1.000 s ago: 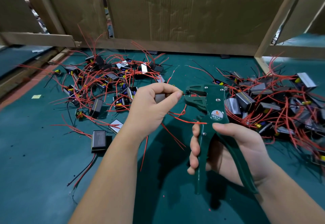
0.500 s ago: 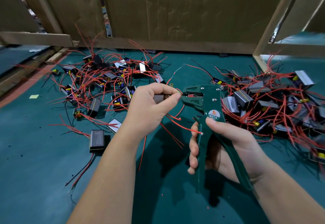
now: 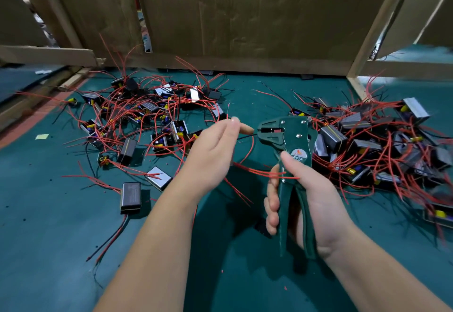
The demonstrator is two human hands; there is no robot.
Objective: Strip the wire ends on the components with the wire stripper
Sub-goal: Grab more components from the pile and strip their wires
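Both handles of the green wire stripper (image 3: pixel 294 137) sit inside the right hand (image 3: pixel 313 204). Fingers curled round them, handles drawn close together, tool upright with its head above the fist.

The jaws face away from the grip, toward the left hand (image 3: pixel 213 147). That hand's fingers lie nearly straight, thumb tip just beside the jaws, with nothing plainly pinched. A thin black wire (image 3: pixel 246 136) runs from the jaws toward it. A red wire loop (image 3: pixel 252 147) hangs just below, and red strands cross the right fingers. The component these leads belong to is not visible.

Judgement: squeeze stage of one strip. The next move calls for easing the handles, freeing the end, checking for bare conductor, then feeding in another lead.

Farther out, on the green mat (image 3: pixel 49 213): one component pile (image 3: pixel 147 120) beyond the left hand, another pile (image 3: pixel 362 137) just behind the stripper head.
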